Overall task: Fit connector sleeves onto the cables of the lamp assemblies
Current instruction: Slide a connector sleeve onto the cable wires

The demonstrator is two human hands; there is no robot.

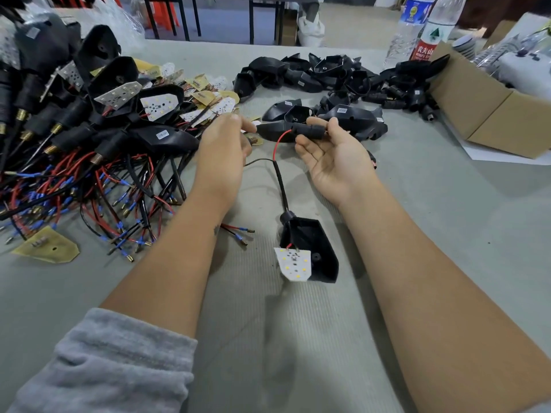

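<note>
- right hand point(334, 162): palm up, fingers half curled, thumb and fingertips pinching a black connector sleeve point(310, 132) held level above the table; a brass tip shows at the sleeve's right end.
- left hand point(222, 153): back toward the camera, fingers bent toward the sleeve; a wire end seems pinched at the fingertips, but the grip itself is hidden, and a brass threaded piece point(252, 140) shows just under the hand.
- red wire point(278, 143): thin, glossy, curving from the sleeve's left end down to the black cable point(281, 186); judged risk: it kinks or slips back out if pushed off-axis.
- black wire point(257, 161): branches left toward the left hand; judged risk: it snags outside the sleeve mouth and only one lead goes in.
- lamp assembly point(310, 248): matte black moulded housing, wedge-shaped, lying near the person between the forearms; white led board point(293, 263) with yellow chips hangs loose at its near-left edge; a hard tug on the cable could drag the housing or strain the board's solder joints.
- finished pile point(74, 129): left, tangled red and black leads with blue crimps; loose ends could catch the working cable.
- empty housings point(328, 81): far centre, shiny black shells.
- cardboard box point(489, 114): far right, plain brown.
- table point(447, 210): grey ribbed felt-like cover.
</note>
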